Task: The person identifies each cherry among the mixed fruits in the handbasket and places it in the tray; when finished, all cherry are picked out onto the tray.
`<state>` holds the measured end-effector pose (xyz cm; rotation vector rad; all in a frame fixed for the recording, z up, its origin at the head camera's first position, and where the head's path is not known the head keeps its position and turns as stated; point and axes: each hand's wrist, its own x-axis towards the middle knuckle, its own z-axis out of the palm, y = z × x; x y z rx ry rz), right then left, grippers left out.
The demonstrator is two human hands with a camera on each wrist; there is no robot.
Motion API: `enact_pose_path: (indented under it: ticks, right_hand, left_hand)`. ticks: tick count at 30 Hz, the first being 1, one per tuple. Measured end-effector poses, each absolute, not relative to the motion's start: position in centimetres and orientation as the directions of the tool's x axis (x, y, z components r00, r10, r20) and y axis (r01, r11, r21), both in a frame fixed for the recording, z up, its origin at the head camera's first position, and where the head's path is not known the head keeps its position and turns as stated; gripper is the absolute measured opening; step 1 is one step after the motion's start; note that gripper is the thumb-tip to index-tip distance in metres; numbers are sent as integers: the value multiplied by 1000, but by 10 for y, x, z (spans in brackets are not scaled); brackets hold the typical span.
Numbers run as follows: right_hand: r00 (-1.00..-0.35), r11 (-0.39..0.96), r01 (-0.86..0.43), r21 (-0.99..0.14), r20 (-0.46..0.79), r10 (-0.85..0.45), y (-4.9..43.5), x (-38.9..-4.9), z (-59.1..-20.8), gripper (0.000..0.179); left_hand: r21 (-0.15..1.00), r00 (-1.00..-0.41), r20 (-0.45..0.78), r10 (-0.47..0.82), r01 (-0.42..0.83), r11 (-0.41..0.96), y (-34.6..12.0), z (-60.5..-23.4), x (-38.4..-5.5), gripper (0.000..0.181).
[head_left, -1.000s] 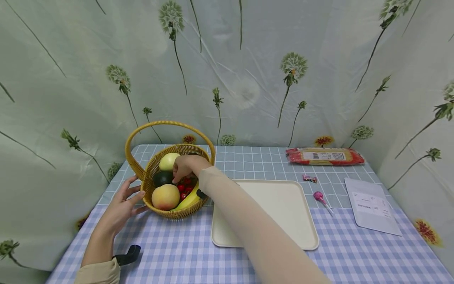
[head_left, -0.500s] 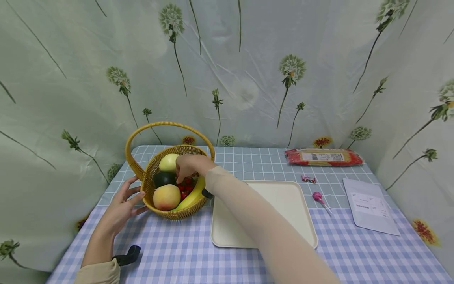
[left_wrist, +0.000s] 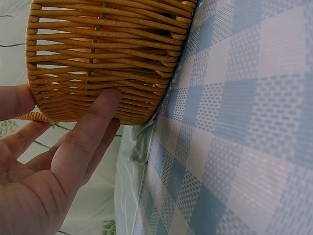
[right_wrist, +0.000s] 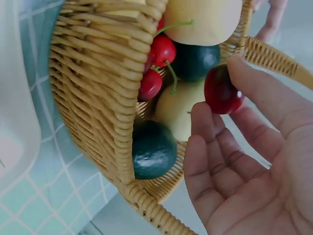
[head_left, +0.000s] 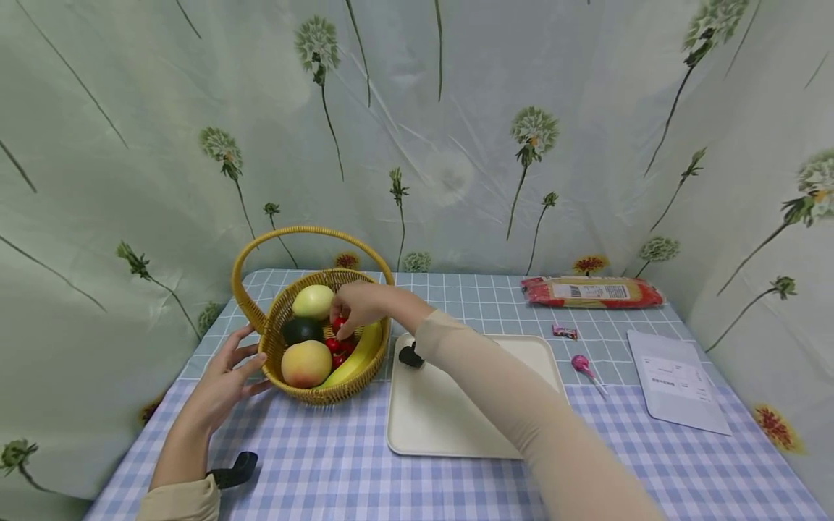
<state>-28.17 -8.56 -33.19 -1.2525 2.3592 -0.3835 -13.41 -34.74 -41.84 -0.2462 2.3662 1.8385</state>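
Note:
My right hand (head_left: 362, 304) pinches a dark red cherry (right_wrist: 222, 90) between thumb and fingertips, over the far right part of a wicker basket (head_left: 279, 312). Inside the basket several bright red cherries (right_wrist: 163, 50) with green stems lie beside a banana (head_left: 360, 359), a peach (head_left: 306, 364), a dark green round fruit (head_left: 302, 330) and a pale yellow-green fruit (head_left: 313, 301). A second dark green fruit (right_wrist: 154, 150) shows in the right wrist view. My left hand (head_left: 220, 378) touches the basket's outer left side with spread, fairly straight fingers.
A cream tray (head_left: 430, 427) lies right of the basket, partly under my right forearm. Further right are a small wrapped candy (head_left: 565, 332), a pink lollipop (head_left: 582, 364) and a pale labelled pouch (head_left: 677, 382). A red-and-yellow packet (head_left: 593, 291) lies at the back.
My right hand has moved rightward from the middle of the basket, and more of the red cherries shows. My left hand stays against the basket.

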Motion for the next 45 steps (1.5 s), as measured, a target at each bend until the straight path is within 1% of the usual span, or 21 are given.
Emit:
enact_pose_path:
  ticks: [5,8,13,18,26,30,36,41,45]
  right_hand:
    - [-439,475,-723,-501,-197,-876,-70,-275,-329,27]
    - [-419,437,-716,-544,-166,-893,-60,-271,-329,27]
    - [-408,398,-707,-585,-122,-905,-40,-267,-329,28]
    - [-431,398,-711,-579,-88,-898,-18,-263,-328,28]
    - [-464,421,-690,-589,-85,-882,11,-262,-330,29]
    - [-491,433,-677,-595,-73,-868,25,-262,-334,29]
    - [-542,456,-644,-615,-54,-839,48,-264,-347,28]
    - [-570,475,-626,-618,-53,-820,67,-269,-363,28]
    - [-601,495,-586,-642,-65,-797,79,-273,-375,28]
  left_hand:
    - [947,-978,-203,-44,-208,246,-347,-419,-133,73]
    - [947,-978,-202,-44,-207,246,-347,-420,-133,73]
    - [948,-979,-201,-39,-204,244,-348,-420,-133,73]
    - [950,-981,-193,-33,-195,243,-348,-419,-132,74]
    - [949,-981,-191,-34,-193,250,-349,-421,-132,73]
    - [949,-981,-190,-30,-192,251,-349,-422,-133,73]
    - [948,-981,-190,-31,-192,253,-349,-422,-133,73]
    - [946,-980,-196,-29,-197,257,-350,-421,-133,74]
    - [945,-980,-197,-27,-197,262,-350,-421,-134,74]
